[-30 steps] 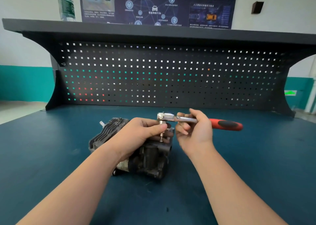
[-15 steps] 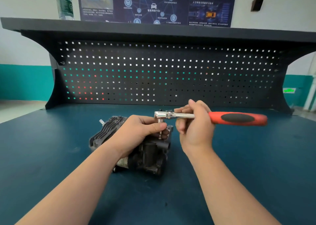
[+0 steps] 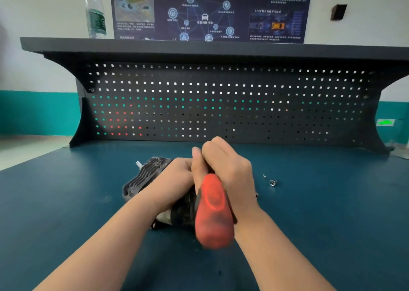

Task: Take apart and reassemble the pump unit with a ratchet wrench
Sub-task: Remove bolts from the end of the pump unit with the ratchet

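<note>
Far up and left of the hands, a clear water bottle (image 3: 95,11) stands on the top shelf (image 3: 155,45); what is inside it is too blurry to tell. The dark pump unit (image 3: 146,177) lies on the blue table (image 3: 66,202) under the left hand (image 3: 174,180), which curls over its top and holds it. Touching that hand, the right hand (image 3: 225,169) wraps its fingers tight around the ratchet wrench (image 3: 213,211), whose long red handle points back at the person, and small metal bits (image 3: 271,181) lie just right of it.
</note>
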A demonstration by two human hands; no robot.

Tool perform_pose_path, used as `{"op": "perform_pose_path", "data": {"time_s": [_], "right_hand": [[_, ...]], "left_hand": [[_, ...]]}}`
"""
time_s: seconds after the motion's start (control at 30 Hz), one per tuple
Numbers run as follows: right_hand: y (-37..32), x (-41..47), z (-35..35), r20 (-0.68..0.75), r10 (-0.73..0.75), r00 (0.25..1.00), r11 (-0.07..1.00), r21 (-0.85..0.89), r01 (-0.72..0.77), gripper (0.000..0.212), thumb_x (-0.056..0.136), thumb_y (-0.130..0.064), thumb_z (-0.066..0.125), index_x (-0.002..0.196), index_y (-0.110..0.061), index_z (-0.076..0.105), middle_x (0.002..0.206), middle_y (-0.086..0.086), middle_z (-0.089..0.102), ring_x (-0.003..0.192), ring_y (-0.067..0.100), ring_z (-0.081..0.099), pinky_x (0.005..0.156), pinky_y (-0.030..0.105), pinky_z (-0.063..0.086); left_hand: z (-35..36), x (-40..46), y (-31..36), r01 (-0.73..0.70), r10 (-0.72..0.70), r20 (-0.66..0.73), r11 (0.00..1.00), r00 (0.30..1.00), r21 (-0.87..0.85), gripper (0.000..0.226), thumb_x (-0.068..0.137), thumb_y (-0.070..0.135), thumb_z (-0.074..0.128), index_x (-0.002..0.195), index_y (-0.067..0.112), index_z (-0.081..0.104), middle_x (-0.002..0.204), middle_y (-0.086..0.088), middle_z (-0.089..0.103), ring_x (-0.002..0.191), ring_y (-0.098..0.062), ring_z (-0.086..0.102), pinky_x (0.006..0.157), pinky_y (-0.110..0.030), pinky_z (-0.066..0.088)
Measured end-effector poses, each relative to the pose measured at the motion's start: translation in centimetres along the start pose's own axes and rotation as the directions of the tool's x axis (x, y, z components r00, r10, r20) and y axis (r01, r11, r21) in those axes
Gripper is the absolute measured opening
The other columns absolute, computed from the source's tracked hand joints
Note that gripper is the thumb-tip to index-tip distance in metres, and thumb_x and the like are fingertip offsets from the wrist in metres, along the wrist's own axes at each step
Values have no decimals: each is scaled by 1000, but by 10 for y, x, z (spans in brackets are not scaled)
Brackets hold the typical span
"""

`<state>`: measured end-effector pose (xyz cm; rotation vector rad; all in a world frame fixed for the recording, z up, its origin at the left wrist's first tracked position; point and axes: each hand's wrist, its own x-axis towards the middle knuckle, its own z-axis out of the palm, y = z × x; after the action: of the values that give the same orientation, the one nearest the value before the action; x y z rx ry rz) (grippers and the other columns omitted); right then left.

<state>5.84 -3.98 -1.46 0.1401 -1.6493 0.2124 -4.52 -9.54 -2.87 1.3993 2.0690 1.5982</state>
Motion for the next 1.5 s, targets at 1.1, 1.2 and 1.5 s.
{"op": "perform_pose_path", "data": {"time_s": [1.1, 1.2, 1.5], "right_hand": [[50, 7, -15, 316, 888, 334, -6, 734, -680, 22, 85, 2, 33, 77, -10, 49, 45, 1, 41, 32, 13, 40, 36, 16, 27], [56, 2, -10, 430, 889, 159, -266, 766, -585, 18, 88, -2, 32, 79, -8, 47, 45, 1, 40, 32, 10, 39, 34, 15, 26], [12, 5, -7, -88, 608, 789, 769, 314, -557, 21, 73, -6, 41, 69, -26, 49, 62, -8, 48, 52, 16, 47, 46, 30, 38]], "left_hand": [[0, 1, 3, 5, 28, 104, 955, 994, -297, 15, 81, 25, 71, 72, 14, 75, 77, -4, 74, 73, -12, 69, 69, -18, 52], [1, -2, 5, 37, 4, 133, 953, 991, -301, 15, 84, 25, 68, 76, 15, 76, 82, -6, 74, 78, -15, 69, 78, -24, 54], [-1, -4, 9, -2, 34, 140, 975, 990, -222, 18, 90, 20, 61, 79, 17, 75, 78, 2, 74, 69, -6, 65, 63, -16, 49]]}}
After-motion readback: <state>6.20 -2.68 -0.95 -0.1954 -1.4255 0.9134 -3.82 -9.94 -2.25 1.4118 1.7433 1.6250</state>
